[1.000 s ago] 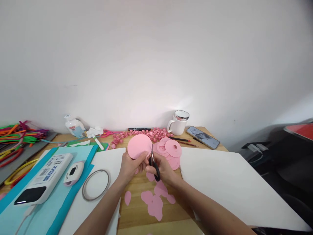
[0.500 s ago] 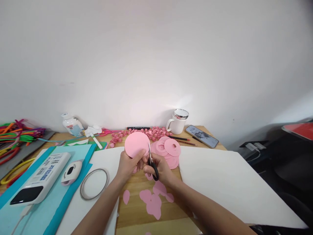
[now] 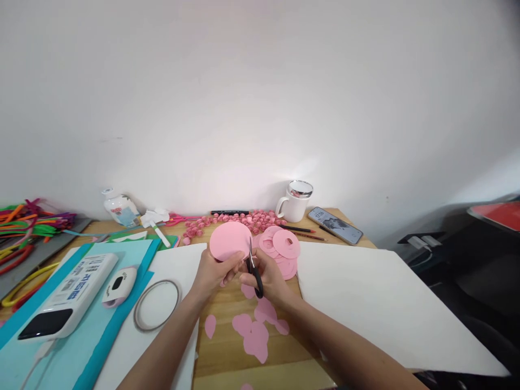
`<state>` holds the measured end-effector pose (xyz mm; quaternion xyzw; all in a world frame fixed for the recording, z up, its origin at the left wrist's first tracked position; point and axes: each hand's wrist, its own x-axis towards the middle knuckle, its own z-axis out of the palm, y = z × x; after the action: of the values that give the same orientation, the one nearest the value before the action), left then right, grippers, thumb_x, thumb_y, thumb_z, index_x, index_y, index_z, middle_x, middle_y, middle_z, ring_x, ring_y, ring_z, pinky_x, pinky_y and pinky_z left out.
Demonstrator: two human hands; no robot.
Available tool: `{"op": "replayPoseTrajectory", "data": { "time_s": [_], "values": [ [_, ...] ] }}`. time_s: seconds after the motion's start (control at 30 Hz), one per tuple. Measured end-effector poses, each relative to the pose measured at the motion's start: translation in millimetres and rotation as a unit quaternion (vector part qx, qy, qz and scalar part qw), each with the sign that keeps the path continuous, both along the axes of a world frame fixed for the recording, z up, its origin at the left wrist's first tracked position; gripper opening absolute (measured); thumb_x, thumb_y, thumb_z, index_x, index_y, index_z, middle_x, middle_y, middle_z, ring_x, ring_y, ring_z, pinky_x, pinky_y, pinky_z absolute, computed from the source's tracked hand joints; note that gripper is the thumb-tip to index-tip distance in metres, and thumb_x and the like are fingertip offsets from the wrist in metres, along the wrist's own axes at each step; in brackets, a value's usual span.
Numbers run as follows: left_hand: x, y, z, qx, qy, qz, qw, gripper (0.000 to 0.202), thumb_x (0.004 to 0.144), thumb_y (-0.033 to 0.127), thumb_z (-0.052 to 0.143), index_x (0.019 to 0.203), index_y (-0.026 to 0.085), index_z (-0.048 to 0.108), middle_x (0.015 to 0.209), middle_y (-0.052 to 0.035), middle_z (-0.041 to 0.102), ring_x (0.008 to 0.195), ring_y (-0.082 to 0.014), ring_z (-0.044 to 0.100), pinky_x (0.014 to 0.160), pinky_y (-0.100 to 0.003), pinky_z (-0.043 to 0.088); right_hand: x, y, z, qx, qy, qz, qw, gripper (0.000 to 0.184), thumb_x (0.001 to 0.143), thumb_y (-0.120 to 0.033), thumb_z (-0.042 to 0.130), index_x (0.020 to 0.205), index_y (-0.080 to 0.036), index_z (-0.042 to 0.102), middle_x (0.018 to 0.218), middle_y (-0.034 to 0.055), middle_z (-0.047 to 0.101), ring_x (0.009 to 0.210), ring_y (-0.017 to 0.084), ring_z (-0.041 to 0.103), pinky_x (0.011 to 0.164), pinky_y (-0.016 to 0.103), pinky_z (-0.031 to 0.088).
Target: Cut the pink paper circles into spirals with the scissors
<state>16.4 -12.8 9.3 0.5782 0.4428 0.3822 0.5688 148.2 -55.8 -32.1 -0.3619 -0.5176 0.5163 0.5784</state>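
Watching my feed, left hand [image 3: 209,273] pinching pink disc [image 3: 229,241], right hand [image 3: 271,277] gripping scissors [image 3: 254,272] at its right rim, white sheets [image 3: 385,303] flanking both.

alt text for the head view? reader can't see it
A left hand holds up a pink disc while the right hand holds scissors at the disc's right edge. Pink cut-outs lie on the wooden table below the hands. Pink rings, a mug and a phone sit behind them.
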Motion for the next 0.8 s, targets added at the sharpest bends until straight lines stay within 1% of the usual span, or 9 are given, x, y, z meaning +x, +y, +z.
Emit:
{"op": "replayPoseTrajectory", "data": {
  "time_s": [0.1,0.2,0.33,0.43,0.5,0.57,0.7,0.8],
  "values": [
    [-0.4,0.7,-1.6,0.001,-0.012,-0.007,1.0,0.032,0.066,0.034,0.067,0.045,0.015,0.052,0.033,0.0044,0.044,0.028,-0.0064,0.037,0.03,-0.019,0.024,-1.1,-0.6,0.4,-0.009,0.001,-0.003,1.0,0.039,0.063,-0.04,0.077,0.08,-0.02,0.047,0.061,-0.0051,0.051,0.051,0.009,0.042,0.045,0.021,0.032],
    [-1.0,0.7,-1.5,0.011,-0.002,-0.01,1.0,0.034,0.068,0.033,0.065,0.043,0.015,0.05,0.032,0.0042,0.043,0.028,-0.0062,0.037,0.031,-0.019,0.025,-1.5,-1.4,-0.3,-0.025,0.002,-0.013,1.0,0.038,0.063,-0.038,0.077,0.079,-0.02,0.048,0.059,-0.0057,0.052,0.047,0.008,0.041,0.042,0.02,0.031],
    [-1.2,0.0,1.3,0.012,0.002,-0.009,1.0,0.036,0.068,0.034,0.065,0.041,0.015,0.049,0.031,0.0043,0.043,0.027,-0.0057,0.036,0.032,-0.019,0.025,-1.6,-2.3,-1.7,-0.045,0.007,-0.015,0.999,0.034,0.064,-0.035,0.076,0.08,-0.02,0.05,0.054,-0.0071,0.051,0.042,0.007,0.041,0.038,0.019,0.032],
    [0.1,-1.3,3.8,0.008,-0.011,-0.024,1.0,0.038,0.071,0.037,0.063,0.042,0.015,0.052,0.031,0.0035,0.044,0.028,-0.0063,0.038,0.033,-0.019,0.026,-2.1,-2.5,-2.8,-0.049,0.012,-0.013,0.999,0.031,0.065,-0.033,0.075,0.079,-0.02,0.05,0.052,-0.0073,0.052,0.04,0.008,0.043,0.037,0.019,0.033],
    [1.4,-2.2,4.8,0.007,-0.023,-0.038,0.999,0.037,0.073,0.04,0.061,0.046,0.014,0.056,0.032,0.0027,0.047,0.029,-0.0064,0.039,0.034,-0.019,0.027,-2.7,-2.5,-3.7,-0.049,0.017,-0.013,0.999,0.03,0.065,-0.032,0.074,0.078,-0.02,0.049,0.052,-0.0074,0.052,0.04,0.008,0.044,0.038,0.019,0.034],
    [2.3,-3.0,4.7,0.007,-0.033,-0.038,0.999,0.036,0.073,0.041,0.061,0.049,0.014,0.059,0.034,0.0025,0.049,0.029,-0.0062,0.039,0.034,-0.019,0.028,-3.0,-2.4,-4.6,-0.051,0.016,-0.012,0.998,0.03,0.066,-0.033,0.073,0.077,-0.02,0.048,0.052,-0.0074,0.052,0.04,0.007,0.043,0.038,0.019,0.035],
    [1.7,-2.5,1.7,-0.001,-0.031,-0.018,0.999,0.036,0.069,0.038,0.065,0.045,0.015,0.053,0.035,0.0036,0.047,0.029,-0.0057,0.036,0.033,-0.02,0.026,-2.3,-1.7,-4.6,-0.039,0.007,-0.011,0.999,0.034,0.066,-0.036,0.075,0.081,-0.02,0.048,0.057,-0.0064,0.052,0.044,0.008,0.044,0.041,0.02,0.035],
    [-0.3,-0.6,-0.3,-0.007,-0.005,-0.037,0.999,0.039,0.068,0.037,0.067,0.04,0.016,0.049,0.032,0.004,0.043,0.03,-0.0055,0.035,0.033,-0.02,0.025,-0.8,-1.1,-2.2,-0.003,0.026,-0.002,1.0,0.042,0.063,-0.037,0.078,0.086,-0.021,0.047,0.063,-0.0048,0.052,0.055,0.011,0.047,0.049,0.022,0.038]
  ]
}}
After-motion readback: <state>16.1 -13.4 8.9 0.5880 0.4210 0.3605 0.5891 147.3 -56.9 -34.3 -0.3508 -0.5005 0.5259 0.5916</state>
